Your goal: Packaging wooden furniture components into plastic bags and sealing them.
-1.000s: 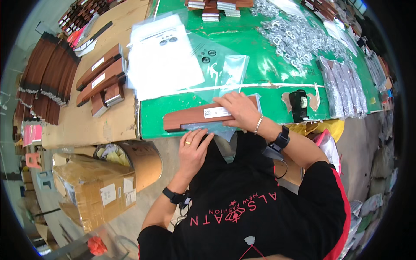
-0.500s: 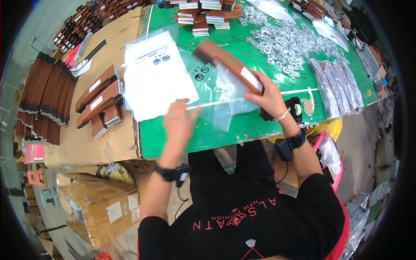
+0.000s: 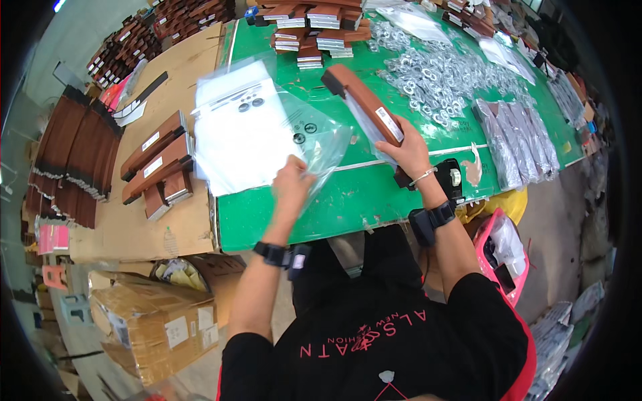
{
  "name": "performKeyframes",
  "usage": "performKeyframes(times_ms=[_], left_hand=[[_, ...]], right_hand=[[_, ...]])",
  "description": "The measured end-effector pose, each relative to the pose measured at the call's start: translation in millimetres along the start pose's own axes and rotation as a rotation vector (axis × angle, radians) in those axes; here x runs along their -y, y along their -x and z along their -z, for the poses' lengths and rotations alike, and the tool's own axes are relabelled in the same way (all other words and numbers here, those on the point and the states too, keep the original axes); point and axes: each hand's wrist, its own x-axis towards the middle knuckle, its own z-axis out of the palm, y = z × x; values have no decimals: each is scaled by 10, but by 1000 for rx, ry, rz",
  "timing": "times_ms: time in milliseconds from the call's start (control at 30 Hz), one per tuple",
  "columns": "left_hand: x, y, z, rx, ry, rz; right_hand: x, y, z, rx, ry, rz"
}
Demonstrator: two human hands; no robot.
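Observation:
A reddish-brown bar (image 3: 364, 100) with a dark end and a white label is gripped in my right hand (image 3: 409, 152), slanting up and to the left above the green table. Along its lower left side runs a pale, translucent strip; I cannot tell whether that is film or the bar's own face. My left hand (image 3: 293, 182) is closed, its fingers pinching the near edge of a clear plastic bag (image 3: 326, 137) with round black printed marks. The bag overlaps a stack of white bags (image 3: 234, 144) to its left.
Brown bars (image 3: 159, 164) lie on cardboard at the left, beside a larger pile (image 3: 70, 147). More bars (image 3: 314, 30) are stacked at the back. Metal rings (image 3: 435, 80) are heaped right of centre. Grey wrapped bars (image 3: 511, 144) and a black tape dispenser (image 3: 449, 179) sit at the right.
My left hand has moved right and pulled the clear bag's edge that way. My right hand has brought the bar slightly right, more upright, away from the bags.

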Motion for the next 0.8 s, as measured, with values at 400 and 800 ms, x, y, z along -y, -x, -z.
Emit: performKeyframes(times_ms=[400,800], left_hand=[[407,441,485,257,233,214],[-108,912,341,119,180,134]], right_hand=[[113,150,-283,-37,570,203],[961,1235,-881,679,-699,-316]])
